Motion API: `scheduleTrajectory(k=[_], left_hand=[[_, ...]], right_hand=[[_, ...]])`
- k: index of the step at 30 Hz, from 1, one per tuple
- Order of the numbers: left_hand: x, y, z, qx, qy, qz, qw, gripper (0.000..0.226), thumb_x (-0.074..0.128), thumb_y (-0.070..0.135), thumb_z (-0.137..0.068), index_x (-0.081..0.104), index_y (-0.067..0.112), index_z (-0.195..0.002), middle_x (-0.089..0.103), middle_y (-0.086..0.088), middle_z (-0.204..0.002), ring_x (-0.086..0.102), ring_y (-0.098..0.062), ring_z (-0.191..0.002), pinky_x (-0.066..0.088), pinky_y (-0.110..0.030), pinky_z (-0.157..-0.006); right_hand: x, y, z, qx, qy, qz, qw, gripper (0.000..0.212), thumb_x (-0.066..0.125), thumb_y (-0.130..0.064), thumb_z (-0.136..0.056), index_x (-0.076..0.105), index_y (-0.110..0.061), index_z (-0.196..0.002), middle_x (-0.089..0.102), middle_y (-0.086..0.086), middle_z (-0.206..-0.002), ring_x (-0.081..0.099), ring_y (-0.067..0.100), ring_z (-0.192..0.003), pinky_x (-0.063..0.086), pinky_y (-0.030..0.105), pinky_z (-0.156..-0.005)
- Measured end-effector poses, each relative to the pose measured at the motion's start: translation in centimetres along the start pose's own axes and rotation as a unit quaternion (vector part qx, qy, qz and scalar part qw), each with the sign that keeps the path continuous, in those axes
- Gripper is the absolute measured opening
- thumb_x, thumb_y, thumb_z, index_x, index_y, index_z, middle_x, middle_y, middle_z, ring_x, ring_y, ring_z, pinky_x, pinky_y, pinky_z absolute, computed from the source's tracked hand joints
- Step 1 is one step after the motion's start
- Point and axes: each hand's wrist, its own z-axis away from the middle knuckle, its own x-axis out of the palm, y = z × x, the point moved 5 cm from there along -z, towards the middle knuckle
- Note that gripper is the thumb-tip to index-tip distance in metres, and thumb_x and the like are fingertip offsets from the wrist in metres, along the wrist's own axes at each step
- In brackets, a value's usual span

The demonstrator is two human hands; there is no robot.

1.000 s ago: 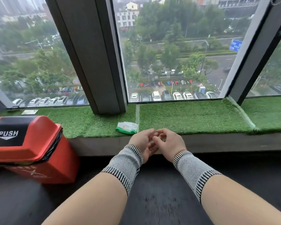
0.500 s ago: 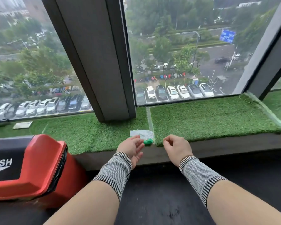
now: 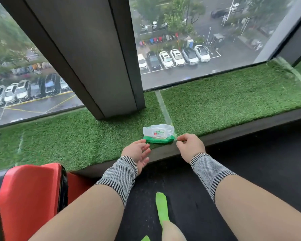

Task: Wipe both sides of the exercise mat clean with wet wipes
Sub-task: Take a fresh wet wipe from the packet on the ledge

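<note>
The right hand [image 3: 190, 146] has its fingers curled, fingertips pinching the right edge of the wet wipes pack [image 3: 158, 133] at mid-frame; the left hand [image 3: 137, 152] lies spread, palm up, just left of the pack. The pack is white and green with a small red badge and print too small to read. It lies on the artificial grass sill [image 3: 73, 138] under the window [image 3: 207, 40]; a red bin [image 3: 30, 199] sits lower left, with the dark mat [image 3: 259, 162] beneath the forearms

Bare turf lies left and right of the wipes pack [image 3: 158, 134]; the window pillar [image 3: 101, 66] stands close behind it.
</note>
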Motion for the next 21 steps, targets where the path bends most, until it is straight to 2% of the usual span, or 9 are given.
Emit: scheduleTrajectory(k=[6, 7, 9, 11, 13, 16, 19, 21], left_hand=[[1.3, 2.1, -9.6, -0.033, 0.014, -0.02, 0.999, 0.026, 0.047, 0.009, -0.099, 0.067, 0.022, -0.107, 0.067, 0.0, -0.106, 0.062, -0.012, -0.085, 0.046, -0.031, -0.074], [1.2, 2.0, -11.3, -0.039, 0.017, -0.018, 0.999, 0.026, 0.047, 0.008, -0.099, 0.068, 0.023, -0.106, 0.068, 0.0, -0.106, 0.062, -0.012, -0.086, 0.047, -0.031, -0.075], [1.3, 1.8, -14.2, -0.047, 0.01, -0.01, 0.999, 0.029, 0.046, 0.005, -0.098, 0.067, 0.022, -0.109, 0.068, 0.001, -0.104, 0.063, -0.012, -0.088, 0.046, -0.031, -0.077], [1.4, 1.5, -16.9, -0.051, -0.004, -0.021, 0.998, 0.033, 0.044, 0.001, -0.098, 0.065, 0.022, -0.112, 0.067, 0.002, -0.107, 0.062, -0.012, -0.091, 0.046, -0.032, -0.081], [1.6, 1.6, -19.6, -0.055, -0.004, -0.045, 0.997, 0.032, 0.045, 0.002, -0.098, 0.066, 0.025, -0.103, 0.065, 0.002, -0.113, 0.062, -0.012, -0.096, 0.047, -0.032, -0.081], [2.4, 2.2, -23.8, -0.066, -0.004, -0.046, 0.997, 0.029, 0.046, 0.005, -0.099, 0.066, 0.026, -0.099, 0.066, 0.0, -0.112, 0.061, -0.012, -0.097, 0.044, -0.031, -0.07], [2.2, 2.2, -26.8, -0.076, -0.002, -0.052, 0.996, 0.027, 0.049, 0.004, -0.097, 0.065, 0.025, -0.098, 0.065, -0.001, -0.114, 0.062, -0.014, -0.099, 0.046, -0.032, -0.071], [1.8, 1.7, -27.9, -0.089, -0.001, -0.063, 0.994, 0.025, 0.051, 0.005, -0.096, 0.065, 0.025, -0.098, 0.064, -0.001, -0.115, 0.062, -0.014, -0.101, 0.046, -0.032, -0.072]], right_hand=[[6.1, 2.0, -10.1, 0.061, -0.034, 0.002, 0.998, 0.026, 0.057, -0.021, -0.088, 0.064, -0.023, -0.113, 0.049, 0.003, -0.121, 0.051, 0.013, -0.076, 0.036, 0.02, -0.073], [7.4, 2.4, -11.5, 0.065, -0.048, 0.01, 0.997, 0.028, 0.057, -0.021, -0.088, 0.063, -0.023, -0.115, 0.046, 0.002, -0.125, 0.053, 0.013, -0.081, 0.037, 0.019, -0.077], [9.7, 3.4, -14.1, 0.078, -0.077, 0.032, 0.993, 0.034, 0.056, -0.023, -0.089, 0.06, -0.026, -0.122, 0.039, 0.001, -0.137, 0.052, 0.017, -0.107, 0.037, 0.023, -0.091], [12.1, 4.3, -16.5, 0.093, -0.106, 0.057, 0.988, 0.039, 0.054, -0.025, -0.089, 0.056, -0.029, -0.128, 0.03, 0.003, -0.146, 0.041, 0.023, -0.127, 0.032, 0.029, -0.104], [14.4, 5.1, -18.7, 0.103, -0.129, 0.08, 0.983, 0.042, 0.052, -0.025, -0.09, 0.052, -0.031, -0.132, 0.024, 0.007, -0.151, 0.032, 0.027, -0.134, 0.028, 0.033, -0.109], [16.7, 6.1, -21.9, 0.115, -0.13, 0.091, 0.981, 0.043, 0.048, -0.028, -0.092, 0.048, -0.034, -0.135, 0.016, 0.008, -0.156, 0.024, 0.029, -0.138, 0.026, 0.037, -0.111], [19.3, 7.2, -24.5, 0.122, -0.161, 0.134, 0.97, 0.044, 0.045, -0.028, -0.094, 0.045, -0.034, -0.137, 0.019, 0.012, -0.153, 0.028, 0.032, -0.136, 0.029, 0.039, -0.11], [20.6, 8.1, -25.2, 0.138, -0.195, 0.142, 0.96, 0.041, 0.043, -0.024, -0.095, 0.049, -0.031, -0.135, 0.036, 0.014, -0.143, 0.042, 0.032, -0.124, 0.041, 0.036, -0.101]])
